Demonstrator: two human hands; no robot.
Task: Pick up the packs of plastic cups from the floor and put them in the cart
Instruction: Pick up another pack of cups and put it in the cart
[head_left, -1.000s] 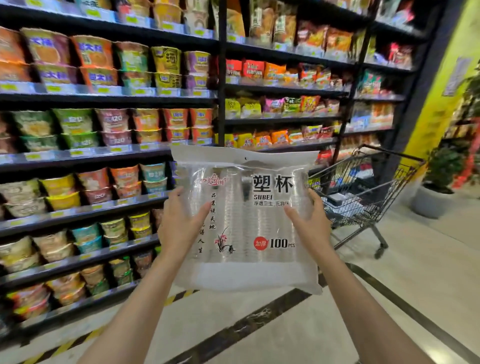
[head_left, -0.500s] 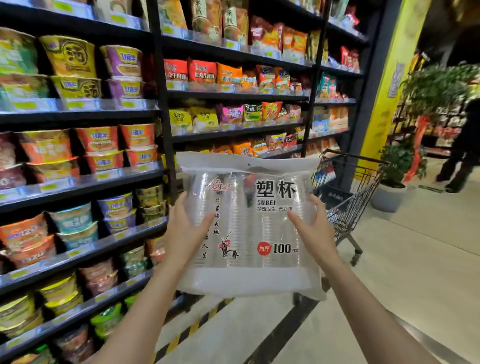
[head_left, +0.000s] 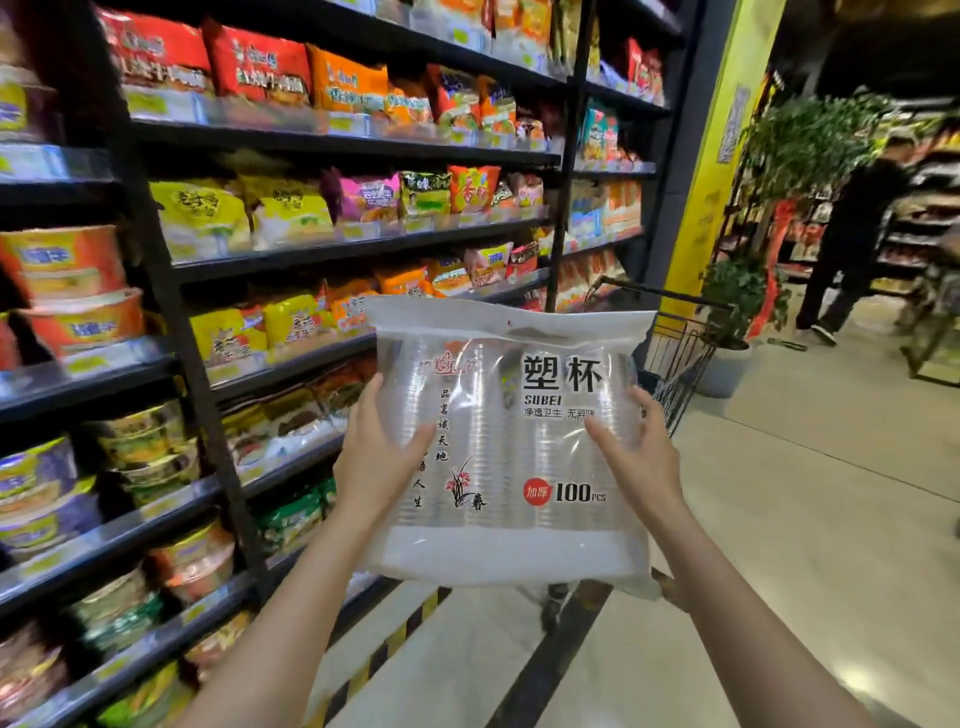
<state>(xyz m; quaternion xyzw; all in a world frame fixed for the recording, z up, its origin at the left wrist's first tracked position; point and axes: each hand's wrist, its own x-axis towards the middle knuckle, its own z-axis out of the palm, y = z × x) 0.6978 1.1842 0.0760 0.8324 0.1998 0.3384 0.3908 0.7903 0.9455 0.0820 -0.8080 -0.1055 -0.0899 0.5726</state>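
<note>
Grip: both hands hold one clear plastic pack of stacked transparent cups (head_left: 511, 441), white band along top and bottom, black print reading "100 pcs". Left hand (head_left: 376, 460) clasps the pack's left edge, thumb lying across the front face, fingers behind and out of sight. Right hand (head_left: 639, 457) clasps the right edge the same way, thumb on the front.

Pack position: centre of frame, held upright in the air, well above the pale tiled floor (head_left: 805, 519), print facing the camera.

Cart: black wire shopping cart (head_left: 680, 353) just behind the pack's upper right corner, mostly hidden by it; handle bar and part of the basket mesh visible. Pack is not inside it.

Surroundings: dark shelving (head_left: 332, 249) fills the left half, stocked with noodle bags and bowls. Yellow pillar (head_left: 722, 156) upper right. Potted green plant (head_left: 737, 306) beyond the cart. A person in dark clothing (head_left: 852, 228) stands at far right, blurred.
</note>
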